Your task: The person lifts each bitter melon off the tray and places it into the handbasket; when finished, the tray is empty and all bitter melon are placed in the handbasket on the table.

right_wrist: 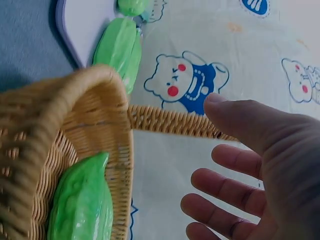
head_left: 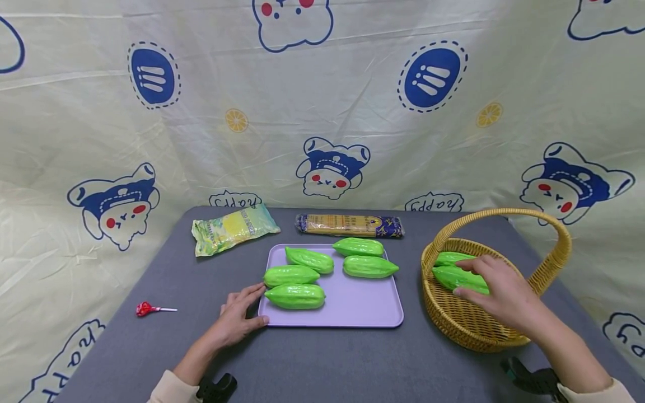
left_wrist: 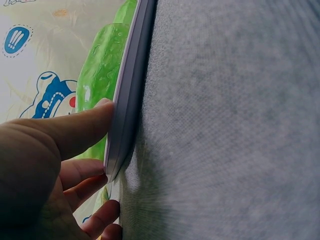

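and here's the left hand point(head_left: 239, 313), out ahead of its pale cuff point(head_left: 173, 389), thumb point(left_wrist: 80, 127) stretched straight, fingers slightly bent! across on the other side, the right hand point(head_left: 499, 288) hovers, thumb parted from loosely curved fingers point(right_wrist: 225, 190), nothing between them, bare forearm point(head_left: 569, 347) slanting up from the lower corner!

In front of the tray point(head_left: 363, 305), the tabletop point(head_left: 342, 364) gives free passage. Right of the tray a basket handle point(head_left: 560, 246) arches in the way, behind the tray a long packet point(head_left: 347, 225)
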Demonstrator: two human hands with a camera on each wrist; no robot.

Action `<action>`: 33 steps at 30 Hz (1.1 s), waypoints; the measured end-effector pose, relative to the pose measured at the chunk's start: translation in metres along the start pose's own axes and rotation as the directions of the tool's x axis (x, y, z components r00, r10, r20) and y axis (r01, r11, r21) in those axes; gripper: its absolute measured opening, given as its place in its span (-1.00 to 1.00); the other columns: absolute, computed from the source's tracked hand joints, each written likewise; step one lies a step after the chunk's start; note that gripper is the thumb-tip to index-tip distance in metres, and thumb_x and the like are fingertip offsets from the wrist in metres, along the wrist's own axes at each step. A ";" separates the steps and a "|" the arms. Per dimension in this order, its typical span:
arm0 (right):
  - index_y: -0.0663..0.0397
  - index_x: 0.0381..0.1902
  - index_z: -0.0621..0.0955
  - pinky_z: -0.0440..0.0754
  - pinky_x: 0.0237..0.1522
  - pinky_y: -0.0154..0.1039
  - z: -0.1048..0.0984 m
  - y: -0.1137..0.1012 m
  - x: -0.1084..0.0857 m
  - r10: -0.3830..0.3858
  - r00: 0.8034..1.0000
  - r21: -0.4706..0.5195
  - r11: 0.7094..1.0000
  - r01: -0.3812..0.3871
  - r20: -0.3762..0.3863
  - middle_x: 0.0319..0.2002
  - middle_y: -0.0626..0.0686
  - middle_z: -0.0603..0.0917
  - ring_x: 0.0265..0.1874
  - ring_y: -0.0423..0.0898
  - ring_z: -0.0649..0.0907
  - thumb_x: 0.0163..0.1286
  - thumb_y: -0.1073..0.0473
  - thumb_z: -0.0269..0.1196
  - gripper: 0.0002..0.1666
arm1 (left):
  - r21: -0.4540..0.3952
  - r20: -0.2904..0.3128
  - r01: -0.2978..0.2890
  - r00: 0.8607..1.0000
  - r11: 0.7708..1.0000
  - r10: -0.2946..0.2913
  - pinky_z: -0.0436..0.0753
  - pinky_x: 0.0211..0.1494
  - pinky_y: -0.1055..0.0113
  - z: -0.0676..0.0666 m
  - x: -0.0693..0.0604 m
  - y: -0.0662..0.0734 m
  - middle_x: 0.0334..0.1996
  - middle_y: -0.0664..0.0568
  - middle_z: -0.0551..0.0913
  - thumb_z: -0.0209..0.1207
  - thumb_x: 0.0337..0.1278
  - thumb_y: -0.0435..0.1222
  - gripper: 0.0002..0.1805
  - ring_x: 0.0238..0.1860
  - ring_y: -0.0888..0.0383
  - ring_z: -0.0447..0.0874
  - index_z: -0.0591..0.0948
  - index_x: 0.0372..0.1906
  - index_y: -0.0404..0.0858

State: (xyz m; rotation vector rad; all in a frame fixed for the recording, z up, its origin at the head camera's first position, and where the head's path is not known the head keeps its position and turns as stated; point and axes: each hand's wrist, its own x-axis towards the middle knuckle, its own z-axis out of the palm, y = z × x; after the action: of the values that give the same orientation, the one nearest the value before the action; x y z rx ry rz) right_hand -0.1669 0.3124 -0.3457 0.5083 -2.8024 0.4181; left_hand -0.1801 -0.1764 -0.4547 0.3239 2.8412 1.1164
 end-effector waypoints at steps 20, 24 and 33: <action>0.01 -0.04 0.60 0.46 -0.06 0.05 0.022 -0.040 -0.003 -0.125 0.988 -0.005 0.992 0.125 -0.089 -0.08 0.04 0.62 -0.03 0.04 0.54 0.03 0.09 0.45 -0.50 | 0.002 0.005 -0.005 1.000 1.000 0.005 0.16 0.06 -0.02 0.000 0.000 0.000 0.39 -0.03 0.29 0.29 0.04 -0.16 -0.29 0.23 -0.08 0.18 0.36 0.34 -0.21; 0.02 -0.02 0.60 0.48 -0.06 0.05 0.028 -0.048 -0.001 -0.143 0.986 -0.009 0.990 0.143 -0.083 -0.09 0.03 0.63 -0.05 0.03 0.56 0.03 0.06 0.45 -0.47 | 0.000 0.006 -0.004 1.000 1.000 0.004 0.15 0.07 -0.03 0.000 0.000 -0.001 0.38 -0.02 0.30 0.29 0.04 -0.15 -0.28 0.23 -0.09 0.18 0.36 0.34 -0.21; 0.04 -0.05 0.60 0.48 -0.08 -0.01 0.047 -0.060 0.008 -0.224 0.969 -0.012 0.974 0.224 -0.106 -0.17 -0.04 0.62 -0.10 -0.04 0.56 -0.03 0.05 0.48 -0.45 | -0.003 0.006 -0.006 1.000 1.000 0.006 0.15 0.07 -0.03 0.000 0.000 -0.001 0.39 -0.02 0.29 0.29 0.04 -0.15 -0.28 0.23 -0.09 0.18 0.37 0.34 -0.22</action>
State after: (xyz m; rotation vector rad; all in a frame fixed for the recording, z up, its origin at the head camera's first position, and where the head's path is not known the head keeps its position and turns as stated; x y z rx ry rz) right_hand -0.1611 0.2403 -0.3732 0.7694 -2.6044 0.3849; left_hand -0.1806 -0.1773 -0.4558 0.3348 2.8356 1.1182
